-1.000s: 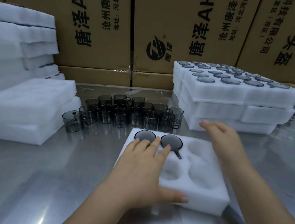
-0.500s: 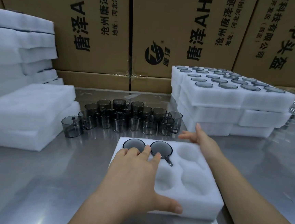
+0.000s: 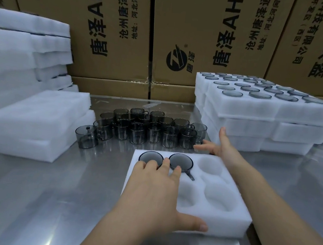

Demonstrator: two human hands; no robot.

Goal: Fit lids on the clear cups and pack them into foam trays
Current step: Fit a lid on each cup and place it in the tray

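Left hand (image 3: 157,182) lies palm down on the foam tray (image 3: 226,221), its fingers straight and slightly spread. The fingertips reach the back row of pockets, and the thumb stretches along the tray's near edge. It pinches nothing.

Right hand (image 3: 221,147) is stretched out past the tray's far right corner with the fingers straight and the thumb raised. It holds nothing. Its fingertips point left and lie just beside the rightmost of the loose cups (image 3: 152,131); whether they touch it cannot be told.

Two lidded cups sit sunk in the tray's back row: one in the back left pocket (image 3: 150,157) and one in the middle pocket (image 3: 180,161), side by side. The left hand's fingertips rest at their near rims. The middle cup's handle (image 3: 190,175) points toward the tray's centre. The other pockets that show are bare foam.

The loose cups are smoky and see-through. They stand upright in a tight cluster on the metal table (image 3: 43,190), just behind the tray. A single cup (image 3: 86,137) stands at the cluster's left end.

To the right, a stack of filled trays (image 3: 255,111) shows rows of round lids on top. To the left lie stacked foam blocks (image 3: 40,115). Cardboard boxes (image 3: 116,30) with printed characters stand along the back.
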